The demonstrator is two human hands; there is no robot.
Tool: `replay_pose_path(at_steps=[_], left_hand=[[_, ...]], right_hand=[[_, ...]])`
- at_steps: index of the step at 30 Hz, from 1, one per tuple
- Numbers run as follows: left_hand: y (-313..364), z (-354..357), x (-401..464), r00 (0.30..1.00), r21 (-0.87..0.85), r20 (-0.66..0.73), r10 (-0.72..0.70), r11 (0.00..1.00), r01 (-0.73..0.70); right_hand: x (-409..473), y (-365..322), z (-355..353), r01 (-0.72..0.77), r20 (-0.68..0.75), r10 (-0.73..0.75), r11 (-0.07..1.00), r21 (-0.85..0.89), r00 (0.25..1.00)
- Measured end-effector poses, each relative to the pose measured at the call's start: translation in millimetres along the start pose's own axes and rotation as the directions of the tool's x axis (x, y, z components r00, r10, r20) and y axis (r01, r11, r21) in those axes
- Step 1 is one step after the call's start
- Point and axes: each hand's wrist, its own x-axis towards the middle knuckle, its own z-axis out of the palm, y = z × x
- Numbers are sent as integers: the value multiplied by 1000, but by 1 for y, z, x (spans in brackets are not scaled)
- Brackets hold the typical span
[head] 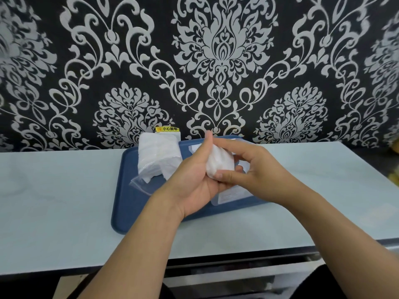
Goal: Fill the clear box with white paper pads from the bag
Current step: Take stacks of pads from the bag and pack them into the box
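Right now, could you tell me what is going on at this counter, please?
A person is holding a stack of white paper pads between both hands, the left hand cupping it and the right hand gripping it, above a blue tray. The bag, holding more pads, lies on the tray's left part. The clear box sits on the tray, largely hidden beneath the hands.

left grip curled, right grip pinching
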Motion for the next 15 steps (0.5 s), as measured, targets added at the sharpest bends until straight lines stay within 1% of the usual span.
replay_pose_path(at_steps=[2, 5, 8, 10, 12, 15], left_hand=[[0, 1, -1, 1000, 5, 20, 8, 1000, -8], [-2, 0, -2, 999, 66, 29, 27, 997, -29], [-3, -2, -2, 998, 110, 55, 29, 993, -35], [-1, -4, -2, 998, 103, 59, 30, 994, -36], [1, -4, -4, 998, 96, 67, 16, 995, -22], [2, -5, -6, 999, 109, 47, -8, 994, 3]], right_hand=[[-2, -2, -2, -8, 13, 8, 999, -48, 1000], [-3, -5, -2, -57, -20, 57, 998, -31, 998], [-1, -5, 2, -34, -49, 33, 999, -20, 998], [0, -6, 2, -3, -83, 4, 1000, 5, 997], [0, -6, 0, 16, -109, -18, 1000, -14, 994], [2, -5, 1, 5, -99, -5, 1000, 7, 995]])
